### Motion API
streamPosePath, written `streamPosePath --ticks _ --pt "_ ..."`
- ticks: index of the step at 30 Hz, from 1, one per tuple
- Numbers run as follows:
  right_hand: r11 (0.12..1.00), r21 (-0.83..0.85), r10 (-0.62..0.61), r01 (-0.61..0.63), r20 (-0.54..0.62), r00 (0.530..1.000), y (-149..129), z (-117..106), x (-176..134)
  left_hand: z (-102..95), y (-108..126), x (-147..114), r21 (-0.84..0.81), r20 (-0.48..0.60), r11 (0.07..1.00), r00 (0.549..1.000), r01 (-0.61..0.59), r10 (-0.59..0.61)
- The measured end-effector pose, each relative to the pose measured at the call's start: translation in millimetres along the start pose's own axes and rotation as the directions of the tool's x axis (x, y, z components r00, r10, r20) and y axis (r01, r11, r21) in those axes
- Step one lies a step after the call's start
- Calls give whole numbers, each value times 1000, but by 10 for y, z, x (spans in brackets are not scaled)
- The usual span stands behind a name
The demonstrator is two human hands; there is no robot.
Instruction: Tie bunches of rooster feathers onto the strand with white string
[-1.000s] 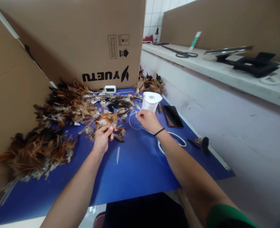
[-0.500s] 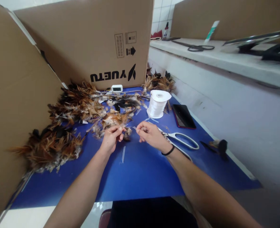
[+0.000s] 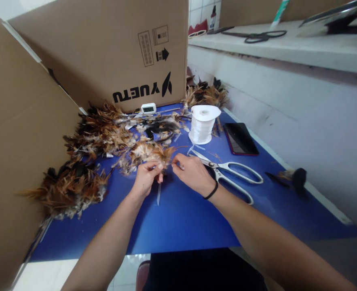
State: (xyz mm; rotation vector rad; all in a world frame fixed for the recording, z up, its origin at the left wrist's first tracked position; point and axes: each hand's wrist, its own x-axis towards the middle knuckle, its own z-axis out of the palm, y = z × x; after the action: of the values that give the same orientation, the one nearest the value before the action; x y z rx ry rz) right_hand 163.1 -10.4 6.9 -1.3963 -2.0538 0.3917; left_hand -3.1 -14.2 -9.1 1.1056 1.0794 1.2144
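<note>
My left hand (image 3: 148, 177) is pinched, thumb against the fingers, in front of a heap of pale and brown feathers (image 3: 146, 152). Facing it a short way to the right, my right hand (image 3: 193, 173) is also pinched, with its fingertips close to the left ones. Whatever thin piece they hold is too small to make out. A narrow strip of ribbon (image 3: 158, 196) lies on the blue table (image 3: 178, 226) just below my left hand. Beside my right hand rest silver scissors (image 3: 216, 166), blades partly apart. Behind them stands a spool of white ribbon (image 3: 203, 130).
Brown feather bundles (image 3: 75, 188) lie along the left cardboard wall (image 3: 20, 121). A small digital clock (image 3: 148, 108) stands before the carton (image 3: 99, 52). At right are a phone (image 3: 241, 138) and a dark feather piece (image 3: 298, 180). Black scissors (image 3: 263, 36) lie on the ledge (image 3: 302, 50).
My hands have come slightly closer together, and the pale strip seen at my right fingertips is no longer distinct. The view has shifted, so the ledge sits higher and more of the scissors shows.
</note>
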Motion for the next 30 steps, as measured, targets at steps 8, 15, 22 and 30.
streamPosePath --ticks 8,15,22,30 --pt "997 -74 1 -1 0 1000 -25 18 -17 31 -24 -15 124 -15 991 999 -39 41" --pt "992 -123 -8 9 10 1000 -36 41 -21 16 -38 -8 189 -30 982 999 -16 22" --pt "996 -74 -40 41 9 999 -25 31 -43 -13 -37 -1 202 -45 978 998 -40 51" --pt "995 -96 15 -15 2 1000 -21 9 -33 8 -50 7 110 -68 991 994 -73 81"
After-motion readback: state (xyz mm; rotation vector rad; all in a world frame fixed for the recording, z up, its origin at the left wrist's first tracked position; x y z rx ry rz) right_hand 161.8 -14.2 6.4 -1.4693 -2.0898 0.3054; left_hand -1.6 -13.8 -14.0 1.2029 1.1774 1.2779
